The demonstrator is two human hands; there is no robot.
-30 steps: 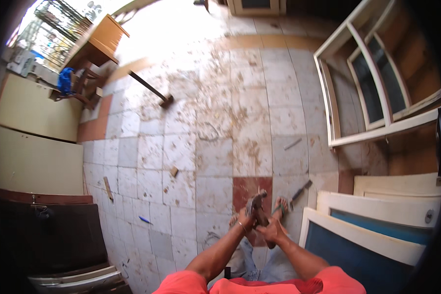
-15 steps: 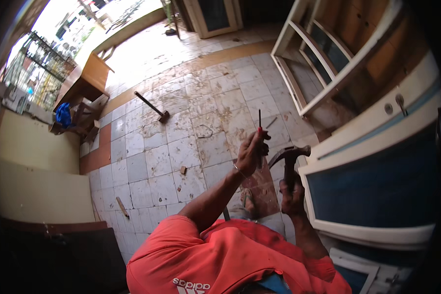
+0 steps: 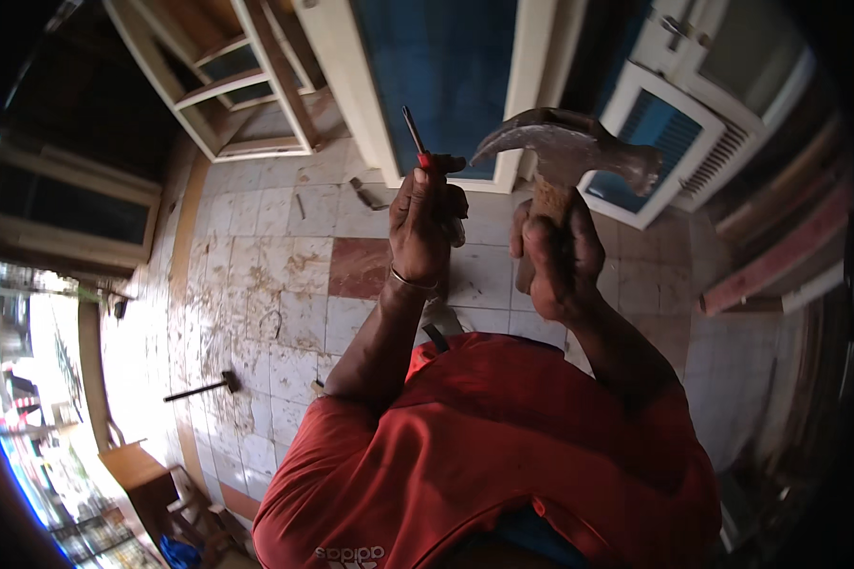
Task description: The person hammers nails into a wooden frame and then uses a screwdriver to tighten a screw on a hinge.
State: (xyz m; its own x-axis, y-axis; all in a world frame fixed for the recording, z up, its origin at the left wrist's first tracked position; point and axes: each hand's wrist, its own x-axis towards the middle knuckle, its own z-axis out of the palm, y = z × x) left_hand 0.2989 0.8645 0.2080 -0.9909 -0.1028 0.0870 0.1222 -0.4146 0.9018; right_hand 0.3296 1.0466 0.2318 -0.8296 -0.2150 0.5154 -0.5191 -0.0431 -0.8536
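My left hand (image 3: 425, 223) is closed round a screwdriver (image 3: 414, 133), whose dark shaft points up and away from a red collar above my fingers. Most of its handle is hidden in my grip. To the right, my right hand (image 3: 562, 251) grips a claw hammer (image 3: 565, 152) by its wooden handle. The hammer's head is uppermost, its curved claw towards the screwdriver and its striking face to the right. The two tools are apart from each other. Both hands are held up in front of my body, above the tiled floor.
Ahead stands a white-framed panel (image 3: 446, 81) with a blue pane. A wooden frame (image 3: 247, 81) leans at the far left. A smaller white louvred frame (image 3: 650, 142) and stacked boards (image 3: 778, 251) stand right. On the dirty tiles lies a sledgehammer (image 3: 204, 387); a wooden table (image 3: 138, 465) stands lower left.
My view and body have turned to the right, so the blue-paned panel is now straight ahead. The hammer has come up closer to my view. Both tools stay in my hands.
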